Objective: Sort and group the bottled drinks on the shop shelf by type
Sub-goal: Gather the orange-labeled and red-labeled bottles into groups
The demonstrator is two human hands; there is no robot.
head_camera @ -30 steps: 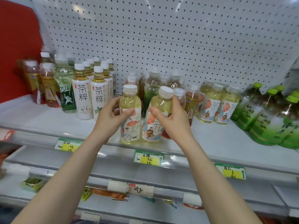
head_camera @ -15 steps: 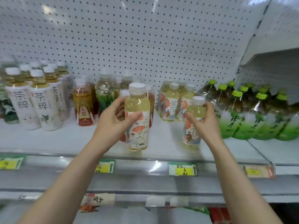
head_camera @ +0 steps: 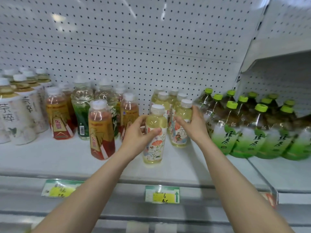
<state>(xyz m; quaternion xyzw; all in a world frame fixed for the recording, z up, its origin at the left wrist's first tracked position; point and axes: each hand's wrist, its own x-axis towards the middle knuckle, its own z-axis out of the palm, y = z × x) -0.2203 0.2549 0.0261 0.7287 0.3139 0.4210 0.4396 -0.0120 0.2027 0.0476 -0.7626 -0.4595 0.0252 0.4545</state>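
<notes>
My left hand (head_camera: 139, 132) grips a pale yellow flower-label tea bottle (head_camera: 155, 142) that stands on the white shelf (head_camera: 67, 158) near its front. My right hand (head_camera: 193, 125) grips a second bottle of the same tea (head_camera: 180, 130), set just in front of the cluster of matching bottles (head_camera: 165, 100) at the back. Left of them stand orange-red drink bottles (head_camera: 101, 132), clear green-label bottles (head_camera: 82, 108) and white-label tea bottles (head_camera: 18, 113). Green-capped green tea bottles (head_camera: 242, 128) lean in a group on the right.
A white pegboard (head_camera: 134, 39) backs the shelf. Price tags (head_camera: 162, 194) hang on the front rail. A second shelf section (head_camera: 286, 172) begins at the right, under an upper shelf (head_camera: 286, 42). Bare shelf surface lies in front of the orange-red bottles.
Both hands carried their flower-label bottles to the right along the shelf. They now stand by the matching cluster, the right one closest to it. The view panned right with them.
</notes>
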